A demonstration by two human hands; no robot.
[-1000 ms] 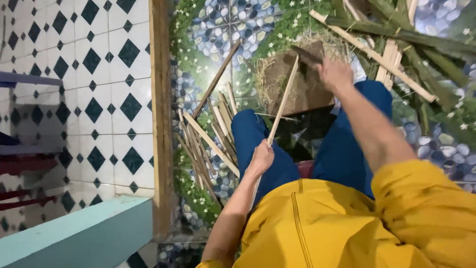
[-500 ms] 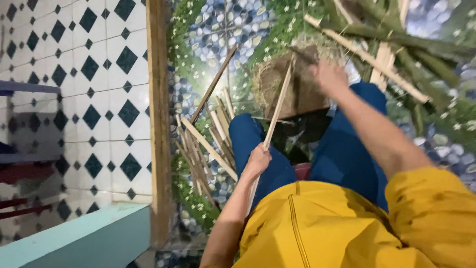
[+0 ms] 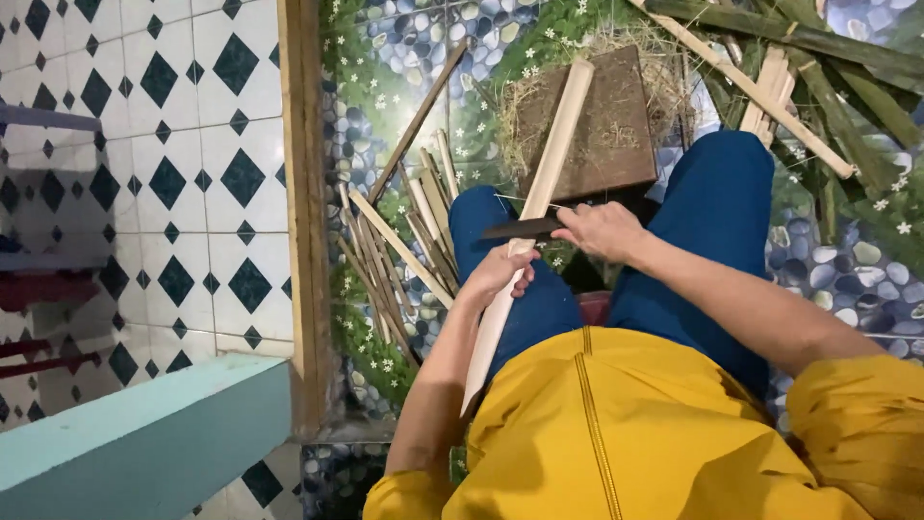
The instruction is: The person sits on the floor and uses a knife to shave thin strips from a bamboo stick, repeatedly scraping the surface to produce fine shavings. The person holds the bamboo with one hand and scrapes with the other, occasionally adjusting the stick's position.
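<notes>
I sit with blue trousers and a yellow top, legs apart. My left hand (image 3: 500,273) grips a long pale bamboo strip (image 3: 549,173) that slants from my lap up over a brown wooden block (image 3: 602,135). My right hand (image 3: 602,231) holds a dark knife (image 3: 520,229), its blade lying across the strip just above my left hand. Dry shavings lie around the block.
A pile of split bamboo strips (image 3: 399,250) lies left of my left knee. Green and pale bamboo lengths (image 3: 799,87) are heaped at the upper right. A wooden threshold (image 3: 300,212) divides the pebble-pattern floor from diamond tiles. A teal ledge (image 3: 144,443) sits lower left.
My right hand has come back from the far end of the block to my lap, bringing the knife onto the strip near my left hand. The view has shifted closer.
</notes>
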